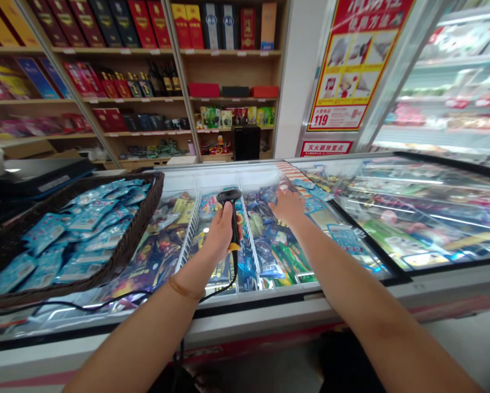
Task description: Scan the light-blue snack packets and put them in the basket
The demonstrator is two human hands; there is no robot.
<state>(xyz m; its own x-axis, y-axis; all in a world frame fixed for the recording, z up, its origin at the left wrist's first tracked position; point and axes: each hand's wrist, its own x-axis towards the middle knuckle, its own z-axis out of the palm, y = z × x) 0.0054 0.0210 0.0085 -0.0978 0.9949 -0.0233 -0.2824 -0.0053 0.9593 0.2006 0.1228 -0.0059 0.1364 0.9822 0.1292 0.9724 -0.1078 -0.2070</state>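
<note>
My left hand (221, 232) is wrapped round the handle of a black barcode scanner (229, 195) with a yellow-orange part at its lower end. A black cable (233, 275) hangs from the scanner. My right hand (290, 206) reaches over the far part of the open chest freezer (269, 312), thumb spread from the fingers. Its fingertips are blurred near a small white and red spot, and I see no clear grip on anything. Below the hands lie wrapped frozen treats (275, 240), parted by white wire dividers (251, 240).
A dark wicker basket (157, 204) of blue packets (89, 215) stands on the left of the freezer. At right is a black-framed glass lid (368, 240). Shelves with boxes and bottles (163, 79) line the back wall. A red and yellow poster (351, 71) hangs behind.
</note>
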